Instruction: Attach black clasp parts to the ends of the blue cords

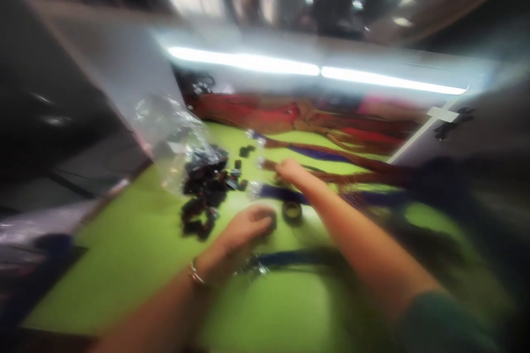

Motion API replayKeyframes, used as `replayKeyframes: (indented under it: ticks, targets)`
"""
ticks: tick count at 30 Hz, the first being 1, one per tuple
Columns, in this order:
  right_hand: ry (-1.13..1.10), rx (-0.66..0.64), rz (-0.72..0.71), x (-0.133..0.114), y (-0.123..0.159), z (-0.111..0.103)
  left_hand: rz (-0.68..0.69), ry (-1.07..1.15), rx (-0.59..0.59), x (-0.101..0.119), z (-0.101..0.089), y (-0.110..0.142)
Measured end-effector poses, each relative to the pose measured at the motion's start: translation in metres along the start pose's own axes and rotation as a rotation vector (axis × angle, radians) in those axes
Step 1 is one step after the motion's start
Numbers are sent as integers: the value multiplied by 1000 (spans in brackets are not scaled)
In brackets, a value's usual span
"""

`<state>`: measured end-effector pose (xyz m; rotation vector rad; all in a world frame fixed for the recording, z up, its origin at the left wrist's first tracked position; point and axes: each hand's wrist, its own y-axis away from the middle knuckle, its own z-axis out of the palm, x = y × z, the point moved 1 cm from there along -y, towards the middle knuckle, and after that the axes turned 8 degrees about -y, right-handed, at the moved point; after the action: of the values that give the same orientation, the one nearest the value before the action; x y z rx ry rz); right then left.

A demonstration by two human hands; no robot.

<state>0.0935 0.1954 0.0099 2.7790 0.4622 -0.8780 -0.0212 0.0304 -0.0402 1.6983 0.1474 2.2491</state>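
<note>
My right hand (291,171) reaches across the green tabletop, its fingers closed on a bundle of brown wires (269,164) close to the clear-white connector (260,162) at its end. Nearer to me, my left hand (253,222) is curled with thumb and fingers together; something small and dark seems to be in it, too blurred to name. Just right of the left hand lies a roll of black tape (292,212). A blue wire bundle (281,193) with a clear connector (254,190) runs between the hands. Another blue bundle (290,258) lies below them.
Left of the hands, black plastic parts (205,176) spill from a clear plastic bag (165,127) onto the green tabletop (124,242). Red and brown wires (265,113) lie along the back under a tube light (244,60). A white panel (111,60) stands at left.
</note>
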Motion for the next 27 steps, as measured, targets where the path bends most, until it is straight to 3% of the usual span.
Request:
replayKeyframes:
  ticks: [4,9,15,21,27]
  targets:
    - [28,-90,25,2,17,-13,-18,-6,-6,1,1,1]
    - [81,-172,-58,5,45,-14,4,-5,-9,1,1,2]
    - [185,-72,-161,1,53,-6,45,-53,-32,2,5,3]
    - [272,-140,-140,-20,60,13,126,-43,-68,5,8,3]
    - [177,-96,-179,-11,54,23,115,-41,-75,-3,3,2]
